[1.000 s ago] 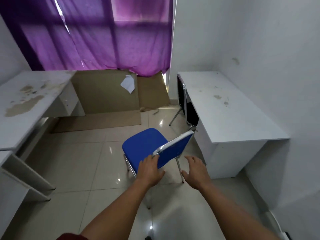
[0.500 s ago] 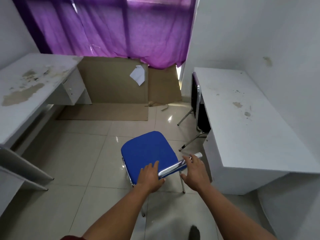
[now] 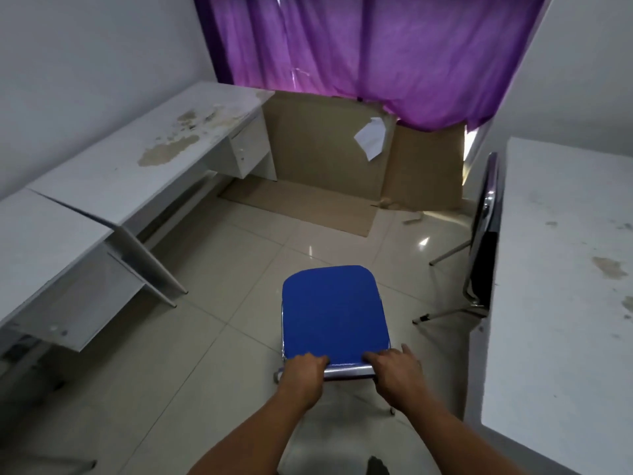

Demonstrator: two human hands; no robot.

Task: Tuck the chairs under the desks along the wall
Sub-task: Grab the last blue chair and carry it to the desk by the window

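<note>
- A white desk surface (image 3: 561,269) runs along the right wall, another (image 3: 113,180) along the left.
- The blue chair (image 3: 334,310) stands on the tiled floor (image 3: 212,337) between them.
- Left hand (image 3: 303,375) and right hand (image 3: 397,371) each have fingers clenched around its chrome backrest rail.

A pale glossy tiled floor (image 3: 219,341) carries everything. The blue chair (image 3: 334,311) stands on it just beyond the fingers (image 3: 308,358). Further past the fingertips, flat cardboard (image 3: 301,209) lies on the tiles. White desks stand on either side, a left desk (image 3: 130,166) and a right desk (image 3: 561,269).
</note>
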